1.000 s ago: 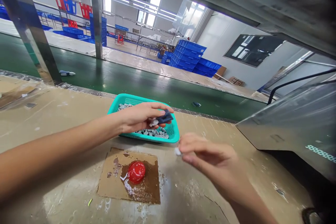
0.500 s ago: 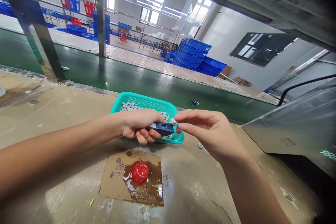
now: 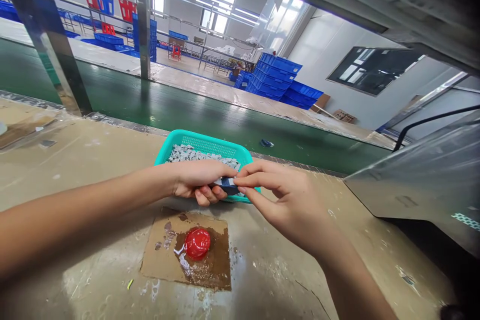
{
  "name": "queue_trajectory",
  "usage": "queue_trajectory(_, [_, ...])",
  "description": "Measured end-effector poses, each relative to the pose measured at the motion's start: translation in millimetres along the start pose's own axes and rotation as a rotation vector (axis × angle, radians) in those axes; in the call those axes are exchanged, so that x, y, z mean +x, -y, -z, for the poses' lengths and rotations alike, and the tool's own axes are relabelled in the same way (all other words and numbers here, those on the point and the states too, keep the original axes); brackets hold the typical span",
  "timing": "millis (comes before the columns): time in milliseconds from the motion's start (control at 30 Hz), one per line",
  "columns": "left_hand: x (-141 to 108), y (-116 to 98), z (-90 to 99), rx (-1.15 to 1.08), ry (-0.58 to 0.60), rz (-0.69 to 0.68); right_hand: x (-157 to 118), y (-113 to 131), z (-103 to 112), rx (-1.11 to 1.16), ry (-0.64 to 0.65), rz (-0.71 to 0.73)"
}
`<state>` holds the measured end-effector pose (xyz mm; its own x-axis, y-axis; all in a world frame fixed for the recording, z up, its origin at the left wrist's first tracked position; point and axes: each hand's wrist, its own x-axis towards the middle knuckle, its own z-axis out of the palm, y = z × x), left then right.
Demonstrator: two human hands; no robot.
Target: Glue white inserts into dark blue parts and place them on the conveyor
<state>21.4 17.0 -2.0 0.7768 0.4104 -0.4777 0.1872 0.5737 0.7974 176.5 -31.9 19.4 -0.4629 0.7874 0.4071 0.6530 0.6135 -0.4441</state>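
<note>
My left hand [image 3: 204, 178] is wrapped round a dark blue part [image 3: 229, 189] above the near side of a teal basket [image 3: 170, 142]. The fingertips of my right hand [image 3: 279, 190] pinch a small light grey piece [image 3: 231, 181] against the top of that part, and they partly cover it. Many small grey pieces [image 3: 187, 154] lie in the basket behind my hands. Nearer to me, a glossy red round object [image 3: 197, 243] sits on a wet brown cardboard sheet [image 3: 153, 260].
Beyond the basket runs a green conveyor belt [image 3: 195, 122] with a small dark item [image 3: 266, 143] on it. A metal post [image 3: 65, 70] stands at the left, and a clear panel [image 3: 420, 185] rises at the right. Blue crates [image 3: 273, 77] are stacked farther back.
My right hand has moved left, bringing the small grey piece onto the top of the dark blue part. The dark item on the belt has shifted left.
</note>
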Motion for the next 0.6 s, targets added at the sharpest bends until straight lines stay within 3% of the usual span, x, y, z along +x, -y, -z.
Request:
queue_trajectory(133, [-5,-2,1.8,-0.057,0.082,-0.143,0,-7,0,-0.023,-0.078,0.027])
queue_trajectory(267, [-13,-8,1.6,-0.024,0.165,-0.304,1,-12,3,0.267,-0.242,-0.082])
queue_trajectory(400, [-15,-11,0.7,-0.024,0.087,-0.550,1,-20,-1,0.436,-0.345,-0.185])
queue_trajectory(500, [-14,-13,3.5,-0.025,-0.047,-0.657,4,-28,-7,0.296,-0.197,-0.221])
queue_trajectory(600, [-12,-16,10.1,-0.028,-0.149,-0.723,13,-35,-16,-0.026,0.131,-0.243])
